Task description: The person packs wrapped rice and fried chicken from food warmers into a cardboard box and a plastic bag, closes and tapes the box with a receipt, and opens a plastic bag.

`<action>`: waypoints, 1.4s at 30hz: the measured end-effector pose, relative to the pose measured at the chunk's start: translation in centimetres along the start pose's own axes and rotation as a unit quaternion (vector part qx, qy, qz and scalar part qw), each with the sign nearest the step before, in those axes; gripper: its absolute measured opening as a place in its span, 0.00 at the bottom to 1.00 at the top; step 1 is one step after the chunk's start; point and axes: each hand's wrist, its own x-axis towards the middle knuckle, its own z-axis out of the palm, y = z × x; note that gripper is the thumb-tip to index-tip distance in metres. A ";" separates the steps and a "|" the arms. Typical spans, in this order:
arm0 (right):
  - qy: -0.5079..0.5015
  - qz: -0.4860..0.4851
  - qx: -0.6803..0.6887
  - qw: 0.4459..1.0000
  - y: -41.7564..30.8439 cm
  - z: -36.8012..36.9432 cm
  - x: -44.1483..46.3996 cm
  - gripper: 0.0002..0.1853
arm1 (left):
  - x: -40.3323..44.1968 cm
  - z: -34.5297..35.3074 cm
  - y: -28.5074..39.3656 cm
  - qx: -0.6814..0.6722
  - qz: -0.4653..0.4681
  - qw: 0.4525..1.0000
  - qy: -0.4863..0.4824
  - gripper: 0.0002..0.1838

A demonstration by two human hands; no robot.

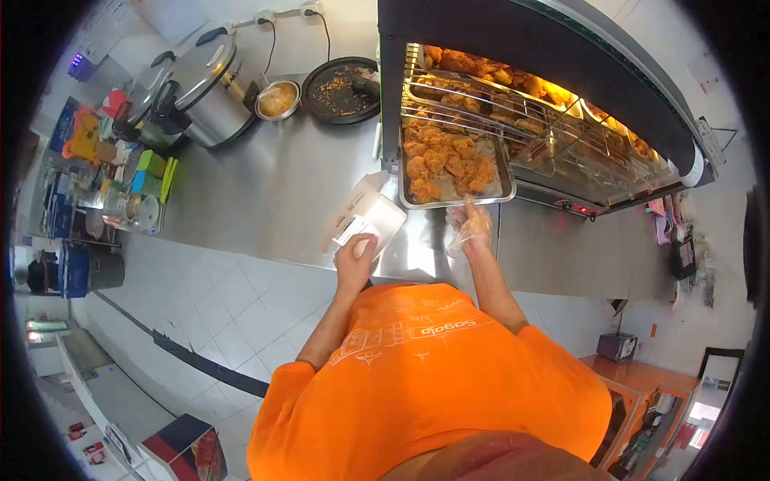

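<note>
My left hand (pixel 355 260) is closed on the near edge of a white cardboard food box (pixel 377 220), which rests tilted at the counter's front. A clear plastic glove covers my right hand (pixel 473 228). Its fingers are at the front rim of a metal tray (pixel 457 204), seeming to grip it, though the fingertips are partly hidden. Pieces of fried chicken (pixel 439 159) lie on this tray, mostly on its left and middle. The tray juts out of the bottom of a lit warming cabinet (pixel 553 156).
Higher cabinet racks hold more fried chicken (pixel 457 62). On the steel counter (pixel 265 192) stand a large steel cooker (pixel 212 92), a metal bowl (pixel 278 100) and a round black pan (pixel 341 90) with crumbs. Containers and green-handled tongs (pixel 168 180) crowd the left end.
</note>
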 end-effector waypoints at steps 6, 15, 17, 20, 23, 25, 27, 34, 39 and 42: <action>0.027 -0.053 -0.045 0.997 1.5 -1.3 -1.8 0.14 | -2.6 0.4 -10.0 -0.015 -0.172 0.976 0.133 0.22; 0.046 -0.009 -0.024 0.999 0.7 -1.0 -4.7 0.14 | -2.0 2.0 -12.4 -0.037 -0.246 0.962 0.115 0.30; 0.042 -0.004 -0.036 0.998 1.6 -1.8 -3.9 0.15 | -1.5 2.2 -12.1 -0.046 -0.246 0.961 0.114 0.30; 0.014 0.010 -0.020 1.000 2.1 -2.8 -3.1 0.17 | -1.1 2.6 -12.3 -0.037 -0.233 0.965 0.112 0.27; 0.016 0.038 -0.019 0.999 1.5 -2.4 -3.5 0.18 | -0.9 3.0 -12.0 -0.005 -0.203 0.975 0.093 0.23; 0.020 0.052 -0.029 0.998 1.6 -2.4 -3.6 0.19 | -0.7 3.5 -11.8 -0.003 -0.188 0.979 0.079 0.19; 0.003 0.056 -0.060 0.997 2.0 -2.8 -3.2 0.21 | -0.3 3.7 -10.9 -0.020 -0.154 0.987 0.044 0.17; 0.023 0.079 -0.130 0.988 0.1 -1.2 -5.4 0.24 | 0.2 4.1 -10.3 -0.098 -0.177 0.979 0.001 0.16; 0.124 -0.218 -0.202 0.947 0.7 -2.8 -5.1 0.20 | -0.1 3.0 -10.8 -0.085 -0.174 0.981 0.025 0.18; -0.068 -0.572 -0.427 0.697 -3.0 -0.9 -4.7 0.13 | -0.2 2.6 -12.1 -0.076 -0.169 0.982 0.046 0.18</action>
